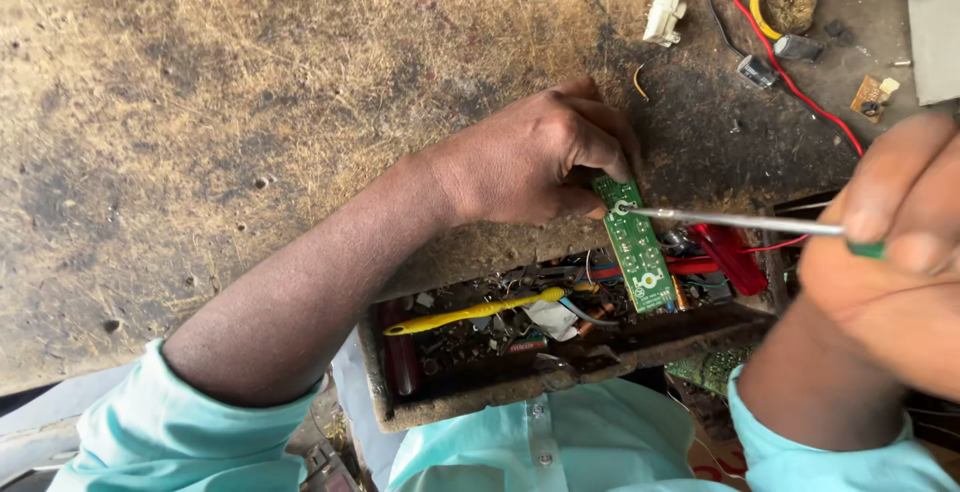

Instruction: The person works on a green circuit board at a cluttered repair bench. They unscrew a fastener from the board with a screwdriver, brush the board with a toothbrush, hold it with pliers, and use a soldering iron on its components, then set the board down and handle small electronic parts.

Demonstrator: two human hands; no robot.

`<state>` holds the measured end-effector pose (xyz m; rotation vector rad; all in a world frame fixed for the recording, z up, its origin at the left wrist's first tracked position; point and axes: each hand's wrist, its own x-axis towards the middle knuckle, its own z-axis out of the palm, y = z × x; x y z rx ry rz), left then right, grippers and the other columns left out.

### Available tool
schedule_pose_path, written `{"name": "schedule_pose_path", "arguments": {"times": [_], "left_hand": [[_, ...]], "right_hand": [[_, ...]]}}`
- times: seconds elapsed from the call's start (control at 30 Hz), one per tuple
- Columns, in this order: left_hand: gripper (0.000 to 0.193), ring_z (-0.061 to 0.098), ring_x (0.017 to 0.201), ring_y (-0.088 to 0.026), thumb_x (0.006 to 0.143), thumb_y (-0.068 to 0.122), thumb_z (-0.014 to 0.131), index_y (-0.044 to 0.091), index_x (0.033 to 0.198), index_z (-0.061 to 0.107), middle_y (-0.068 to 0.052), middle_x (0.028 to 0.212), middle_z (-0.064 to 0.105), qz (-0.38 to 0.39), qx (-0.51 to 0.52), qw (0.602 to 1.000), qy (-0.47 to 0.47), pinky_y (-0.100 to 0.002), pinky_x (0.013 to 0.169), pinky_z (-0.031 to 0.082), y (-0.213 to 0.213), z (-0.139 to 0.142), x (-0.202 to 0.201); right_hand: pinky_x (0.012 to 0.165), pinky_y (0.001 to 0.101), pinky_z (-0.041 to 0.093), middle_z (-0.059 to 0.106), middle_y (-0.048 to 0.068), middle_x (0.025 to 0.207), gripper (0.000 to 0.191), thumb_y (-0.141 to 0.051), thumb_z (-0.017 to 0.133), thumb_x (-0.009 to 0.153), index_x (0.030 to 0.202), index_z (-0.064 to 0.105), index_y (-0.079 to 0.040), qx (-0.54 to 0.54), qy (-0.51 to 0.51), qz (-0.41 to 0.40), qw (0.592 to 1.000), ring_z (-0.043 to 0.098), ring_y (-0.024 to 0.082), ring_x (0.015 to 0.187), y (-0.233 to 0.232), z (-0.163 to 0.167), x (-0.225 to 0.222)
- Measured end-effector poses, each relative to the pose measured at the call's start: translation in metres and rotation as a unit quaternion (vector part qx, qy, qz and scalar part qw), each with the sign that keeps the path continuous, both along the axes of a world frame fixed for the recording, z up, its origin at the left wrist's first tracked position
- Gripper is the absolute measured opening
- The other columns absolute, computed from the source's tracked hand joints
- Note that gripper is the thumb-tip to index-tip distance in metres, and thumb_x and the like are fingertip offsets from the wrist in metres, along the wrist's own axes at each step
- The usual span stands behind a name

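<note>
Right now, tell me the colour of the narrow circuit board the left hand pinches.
Green, with small pale markings; the narrow circuit board shows best in the head view.

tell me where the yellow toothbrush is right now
In the head view the yellow toothbrush lies across the open drawer of parts below the left hand, just left of the green circuit board.

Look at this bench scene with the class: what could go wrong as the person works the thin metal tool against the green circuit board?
1. The tool tip sits right beside the left hand's fingers pinching the circuit board; a slip could jab them.
2. The board hangs over the open drawer of clutter, so it might drop in.
3. The right hand grips the tool far from its tip, which likely weakens control.
</note>
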<state>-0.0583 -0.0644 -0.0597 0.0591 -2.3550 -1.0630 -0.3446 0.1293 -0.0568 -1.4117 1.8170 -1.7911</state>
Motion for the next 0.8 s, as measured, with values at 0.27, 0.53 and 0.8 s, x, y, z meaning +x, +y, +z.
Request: {"name": "schedule_pose_path", "arguments": {"times": [0.27, 0.53, 0.8], "left_hand": [[0.027, 0.063, 0.115, -0.022, 0.074, 0.015, 0.090, 0.012, 0.098, 0.078, -0.002, 0.115, 0.074, -0.003, -0.001, 1.000, 0.008, -0.040, 0.106, 0.046, -0.001, -0.004, -0.001], [0.024, 0.065, 0.117, -0.021, 0.077, 0.015, 0.088, 0.011, 0.097, 0.077, -0.002, 0.114, 0.074, -0.017, 0.000, 1.000, 0.020, -0.041, 0.109, 0.044, -0.002, -0.005, -0.001], [0.025, 0.063, 0.117, -0.024, 0.075, 0.013, 0.089, 0.010, 0.097, 0.077, -0.003, 0.114, 0.073, -0.017, 0.001, 1.000, 0.014, -0.041, 0.106, 0.046, -0.002, -0.005, -0.001]], "right_hand": [[0.084, 0.0349, 0.064, 0.064, 0.018, 0.121, 0.012, -0.006, 0.051, 0.102, 0.113, 0.053, -0.002, -0.115, 0.069, -0.040, 0.990, 0.070, 0.025, 0.094, 0.044, -0.010, 0.010], [0.084, 0.0352, 0.064, 0.064, 0.018, 0.121, 0.011, -0.007, 0.052, 0.103, 0.113, 0.053, -0.002, -0.230, 0.121, -0.084, 0.962, 0.070, 0.025, 0.094, 0.058, -0.028, 0.018], [0.084, 0.0356, 0.065, 0.064, 0.018, 0.120, 0.011, -0.007, 0.052, 0.104, 0.113, 0.052, -0.002, -0.118, 0.060, -0.065, 0.989, 0.070, 0.025, 0.094, 0.030, -0.020, 0.002]]}}
